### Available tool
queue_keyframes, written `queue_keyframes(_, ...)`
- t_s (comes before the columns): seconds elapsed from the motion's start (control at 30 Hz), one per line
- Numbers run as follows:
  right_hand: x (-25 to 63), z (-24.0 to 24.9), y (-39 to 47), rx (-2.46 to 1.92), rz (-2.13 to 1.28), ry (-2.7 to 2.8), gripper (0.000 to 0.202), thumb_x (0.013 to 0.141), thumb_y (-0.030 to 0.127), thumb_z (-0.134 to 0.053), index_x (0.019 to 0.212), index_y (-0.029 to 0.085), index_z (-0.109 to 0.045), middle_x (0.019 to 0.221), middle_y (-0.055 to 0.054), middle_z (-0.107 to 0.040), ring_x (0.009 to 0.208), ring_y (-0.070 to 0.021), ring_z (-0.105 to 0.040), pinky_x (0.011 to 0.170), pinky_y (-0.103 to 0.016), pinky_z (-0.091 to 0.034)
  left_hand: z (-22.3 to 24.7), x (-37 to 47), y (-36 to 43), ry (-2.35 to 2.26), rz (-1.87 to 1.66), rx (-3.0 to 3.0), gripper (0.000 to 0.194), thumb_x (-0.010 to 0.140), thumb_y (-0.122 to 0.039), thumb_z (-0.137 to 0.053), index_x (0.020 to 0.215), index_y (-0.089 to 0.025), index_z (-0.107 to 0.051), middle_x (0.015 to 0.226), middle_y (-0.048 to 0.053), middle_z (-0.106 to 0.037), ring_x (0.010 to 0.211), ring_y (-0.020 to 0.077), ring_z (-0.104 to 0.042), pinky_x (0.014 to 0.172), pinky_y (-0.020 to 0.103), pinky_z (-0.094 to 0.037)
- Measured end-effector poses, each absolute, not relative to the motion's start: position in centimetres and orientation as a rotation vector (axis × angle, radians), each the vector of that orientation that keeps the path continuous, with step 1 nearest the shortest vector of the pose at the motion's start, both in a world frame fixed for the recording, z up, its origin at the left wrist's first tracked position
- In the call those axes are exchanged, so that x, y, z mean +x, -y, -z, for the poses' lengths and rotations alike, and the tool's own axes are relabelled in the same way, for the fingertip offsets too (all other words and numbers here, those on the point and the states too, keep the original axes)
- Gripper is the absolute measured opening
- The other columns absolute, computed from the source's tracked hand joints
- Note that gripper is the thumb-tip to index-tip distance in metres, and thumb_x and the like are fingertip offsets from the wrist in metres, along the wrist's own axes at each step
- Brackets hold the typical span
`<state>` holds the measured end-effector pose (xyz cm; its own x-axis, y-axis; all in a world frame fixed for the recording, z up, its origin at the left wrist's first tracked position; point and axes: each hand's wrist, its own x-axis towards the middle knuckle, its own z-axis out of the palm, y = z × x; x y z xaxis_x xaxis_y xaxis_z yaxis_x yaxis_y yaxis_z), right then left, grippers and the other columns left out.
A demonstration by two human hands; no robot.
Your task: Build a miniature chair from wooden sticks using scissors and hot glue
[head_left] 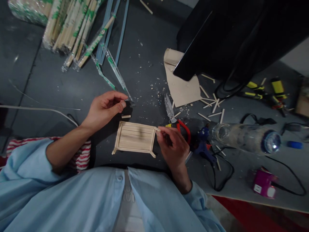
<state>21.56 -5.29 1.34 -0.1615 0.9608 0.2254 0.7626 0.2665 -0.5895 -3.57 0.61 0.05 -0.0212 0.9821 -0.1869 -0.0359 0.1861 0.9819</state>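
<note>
A small rectangular panel of pale wooden sticks (136,137), with raised side rails and short legs at its near corners, lies close to my body. My right hand (173,146) is closed in a pinch at the panel's far right corner. Above the far left corner, my left hand (105,108) has thumb and forefinger drawn together; whatever may be between them is too small to make out. Just below those fingertips lies a short piece of stick (126,116). Beside my right hand are red-handled pliers (185,130) and a blue glue gun (204,146).
Wrapped chopsticks (72,25) and blue strips (122,32) lie at the far left. A black monitor (217,38) stands over brown paper (182,87) at the right. Cut sticks (214,104), a plastic bottle (241,137), yellow-handled tools (253,90) and a purple box (265,183) are scattered rightward.
</note>
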Motion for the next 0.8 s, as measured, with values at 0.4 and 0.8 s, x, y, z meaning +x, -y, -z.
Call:
queue_keyframes(0.4,22.1,-3.0,6.5,-1.77,-0.498,1.939,0.015,0.088,0.035,-0.066,0.084,0.021,-0.07,0.073,0.0,-0.072,0.061,-0.0114,-0.064,0.059,-0.023,-0.048,-0.7,-3.5,0.2,-1.303,-0.95,1.384,0.021,0.083,-0.031,-0.069,0.099,-0.018,-0.072,0.087,0.003,-0.071,0.076,0.0123,-0.064,0.073,0.025,-0.051)
queue_keyframes(0.8,20.8,-2.4,6.6,-1.916,-0.457,2.254,0.028,0.087,0.044,-0.066,0.072,0.02,-0.067,0.06,0.001,-0.065,0.057,-0.0121,-0.059,0.054,-0.024,-0.032,-1.3,-3.8,0.4,-1.161,-0.902,2.013,0.018,0.088,-0.027,-0.061,0.1,-0.018,-0.071,0.092,0.006,-0.074,0.09,0.0183,-0.065,0.084,0.032,-0.05)
